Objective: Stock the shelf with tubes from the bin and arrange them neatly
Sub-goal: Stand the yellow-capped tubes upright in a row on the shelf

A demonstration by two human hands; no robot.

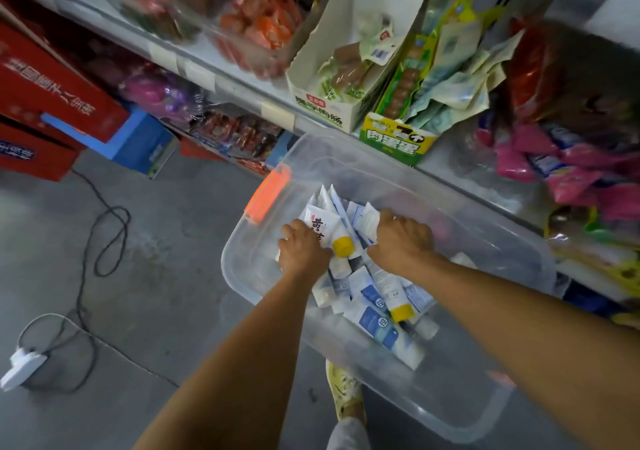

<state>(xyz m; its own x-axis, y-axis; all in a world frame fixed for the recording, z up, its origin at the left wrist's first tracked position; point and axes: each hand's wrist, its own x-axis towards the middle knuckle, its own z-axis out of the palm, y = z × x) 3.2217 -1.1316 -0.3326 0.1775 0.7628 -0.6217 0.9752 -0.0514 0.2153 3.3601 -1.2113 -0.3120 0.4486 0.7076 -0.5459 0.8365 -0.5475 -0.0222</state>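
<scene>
A clear plastic bin [460,411] with an orange latch [268,193] sits on the floor below the shelf. Several white and blue tubes [375,314] lie piled inside it. My left hand [301,247] grips a white tube with a yellow cap [332,229] at the bin's far end. Beside it, my right hand [403,238] curls round a bunch of white tubes [363,219] that stand up between both hands. Both forearms reach down into the bin.
The shelf edge [242,82] runs diagonally above the bin, with a white box of sausages [349,78], a green box [398,134] and pink packets [571,169]. Red cartons [45,99] stand left. A black cable and white plug [24,363] lie on the floor. My shoe [346,390] is under the bin.
</scene>
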